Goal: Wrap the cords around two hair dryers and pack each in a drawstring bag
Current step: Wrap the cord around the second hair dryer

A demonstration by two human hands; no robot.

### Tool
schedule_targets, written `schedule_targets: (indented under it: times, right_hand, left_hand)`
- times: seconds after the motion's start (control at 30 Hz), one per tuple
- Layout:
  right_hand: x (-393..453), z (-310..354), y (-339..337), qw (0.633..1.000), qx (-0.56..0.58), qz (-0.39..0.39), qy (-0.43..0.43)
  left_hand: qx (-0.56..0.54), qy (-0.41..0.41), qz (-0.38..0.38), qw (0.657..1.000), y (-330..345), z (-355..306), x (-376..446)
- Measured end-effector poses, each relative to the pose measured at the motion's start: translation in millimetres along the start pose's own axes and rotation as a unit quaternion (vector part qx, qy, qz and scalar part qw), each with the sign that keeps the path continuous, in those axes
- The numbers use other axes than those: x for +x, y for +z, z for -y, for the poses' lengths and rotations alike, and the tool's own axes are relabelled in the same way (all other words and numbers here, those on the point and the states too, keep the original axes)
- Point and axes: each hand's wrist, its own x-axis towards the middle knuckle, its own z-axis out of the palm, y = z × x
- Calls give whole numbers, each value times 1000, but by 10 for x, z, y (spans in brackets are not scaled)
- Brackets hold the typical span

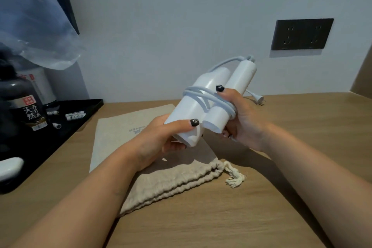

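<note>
Held above the wooden table (261, 217): white folded hair dryer (203, 102), cord (203, 94) looped around barrel and handle. Left hand (161, 139) wrapped round the barrel's near end, thumb on top. Right hand (241, 115) clasping the handle, thumb pressing the cord loops. Plug (259, 99) trailing at far right. Beneath, near: two beige drawstring bags (173, 181), the nearer cinched, the farther flat.

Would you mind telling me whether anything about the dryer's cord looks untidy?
Partly: the cord loops round the folded hair dryer, but its plug end trails loose behind the right hand, not yet wound in.
</note>
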Motion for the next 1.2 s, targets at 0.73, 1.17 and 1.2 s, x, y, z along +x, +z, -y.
schedule_targets:
  times: [0.73, 1.17, 1.2]
  right_hand:
    - [99, -85, -44, 963, -235, -129, 26]
    - [104, -67, -39, 951, -286, -101, 57]
    - [101, -70, -24, 950, -292, -93, 55]
  left_hand:
    - [355, 118, -266, 888, 146, -31, -3]
    - [426, 156, -321, 831, 47, -23, 13]
    - [430, 159, -323, 828, 34, -24, 11]
